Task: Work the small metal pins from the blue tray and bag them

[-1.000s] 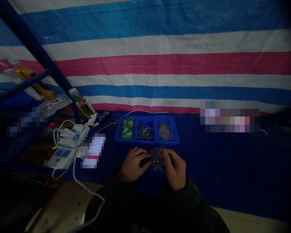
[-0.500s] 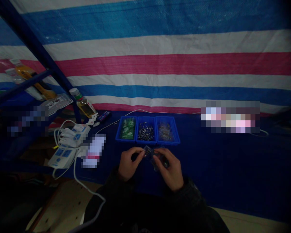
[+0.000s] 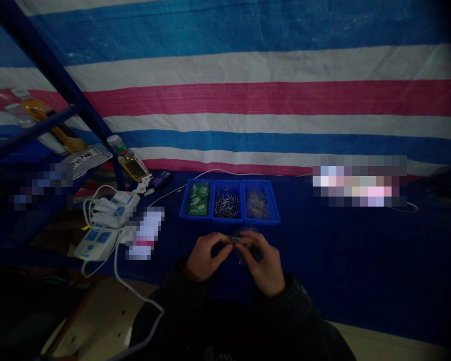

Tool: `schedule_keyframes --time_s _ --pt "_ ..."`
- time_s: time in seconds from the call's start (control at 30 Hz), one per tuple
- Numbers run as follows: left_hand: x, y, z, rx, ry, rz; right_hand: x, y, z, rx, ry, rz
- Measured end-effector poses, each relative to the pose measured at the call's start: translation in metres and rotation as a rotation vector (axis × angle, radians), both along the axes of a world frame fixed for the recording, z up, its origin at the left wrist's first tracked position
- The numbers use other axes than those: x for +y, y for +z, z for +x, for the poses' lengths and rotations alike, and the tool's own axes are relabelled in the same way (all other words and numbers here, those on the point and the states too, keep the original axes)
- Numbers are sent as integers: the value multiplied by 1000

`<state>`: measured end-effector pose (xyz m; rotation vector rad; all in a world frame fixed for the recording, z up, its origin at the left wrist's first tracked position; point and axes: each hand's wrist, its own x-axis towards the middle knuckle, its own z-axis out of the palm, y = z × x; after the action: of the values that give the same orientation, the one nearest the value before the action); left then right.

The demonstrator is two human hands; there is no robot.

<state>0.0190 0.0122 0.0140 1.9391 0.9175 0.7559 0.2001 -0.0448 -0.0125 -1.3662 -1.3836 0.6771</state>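
My left hand (image 3: pixel 206 256) and my right hand (image 3: pixel 266 261) meet just in front of the blue bins, thumbs and forefingers pinched close together. Between them is a small clear plastic bag (image 3: pixel 241 256), its lower part hanging by my right fingers. Fingers hide most of what the bag holds. Behind the hands stand three joined blue bins: the left bin (image 3: pixel 196 199) has green packets, the middle bin (image 3: pixel 226 204) loose metal pins, and the right bin (image 3: pixel 258 203) small clear bags.
Left of the hands lies a blurred-out phone-like screen (image 3: pixel 146 234) beside white power strips (image 3: pixel 97 241) with plugs and cables. A drink bottle (image 3: pixel 131 163) leans near a blue metal frame (image 3: pixel 93 120). Another pixelated screen (image 3: pixel 361 181) stands at the back right. Striped sheeting (image 3: pixel 255 100) hangs behind the blue table (image 3: pixel 342 260).
My left hand has moved slightly right, so its fingertips now come up against those of my right hand. The clear bag is more covered by fingers than before.
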Motion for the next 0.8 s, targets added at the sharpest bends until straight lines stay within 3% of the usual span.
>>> schedule_keyframes --time_s 0.33,0.67,0.8 --pt "1 -4 -2 -20 51 38 1 0 -3 -15 92 -21" --pt "0 -1 -1 -25 62 46 -1 0 -4 -20 73 -25" --pt "-1 -6 -1 -65 139 37 -2 0 -5 5 72 18"
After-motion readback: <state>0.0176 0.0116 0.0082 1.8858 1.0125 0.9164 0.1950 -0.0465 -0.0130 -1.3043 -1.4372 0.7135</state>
